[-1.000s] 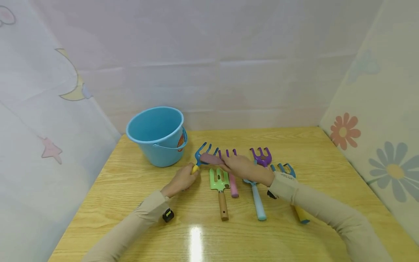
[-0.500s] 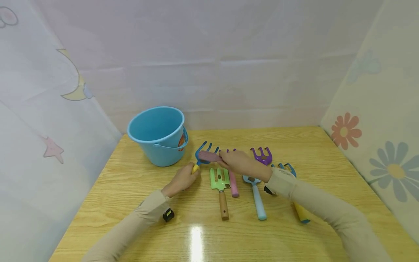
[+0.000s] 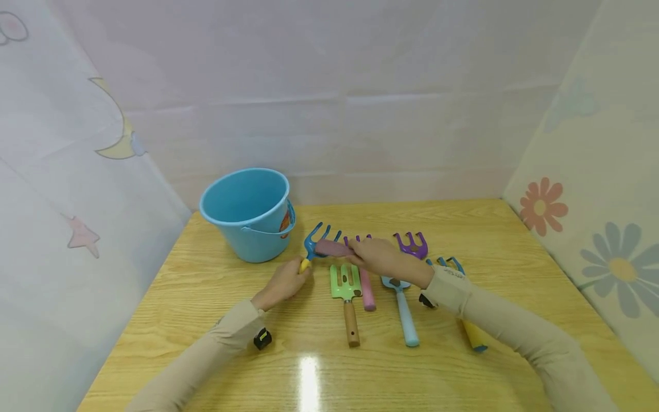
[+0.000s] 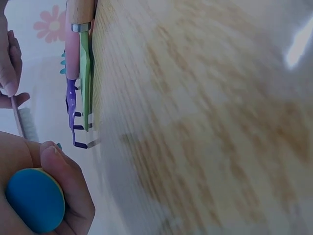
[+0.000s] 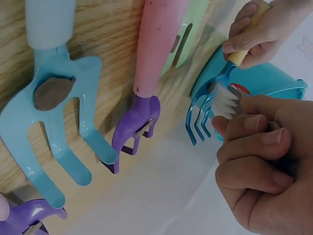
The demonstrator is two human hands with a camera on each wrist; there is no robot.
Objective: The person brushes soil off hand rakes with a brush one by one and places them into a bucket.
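Observation:
My left hand (image 3: pixel 284 283) grips the yellow handle of a small blue hand rake (image 3: pixel 310 246), whose tines point away from me. The handle's blue end cap (image 4: pixel 35 200) shows in the left wrist view. In my right hand (image 3: pixel 380 257) is a pink-backed brush (image 3: pixel 332 248), held over the rake's head. Seen from the right wrist, its white bristles (image 5: pixel 225 102) lie against the blue tines, and the right fingers are curled round the brush's handle, which they mostly hide. Brown dirt-like patches mark the light blue fork (image 5: pixel 54 93) below the right hand.
A light blue bucket (image 3: pixel 254 240) stands at the back left. On the table lie a green fork (image 3: pixel 346 283) with a wooden handle, a purple rake with a pink handle (image 3: pixel 368 292), another purple rake (image 3: pixel 413 248) and a yellow-handled blue rake (image 3: pixel 472 336).
The brush has shifted slightly back and forth over the rake's head. The rake and my left hand have moved a little to the left. Both grips are unchanged.

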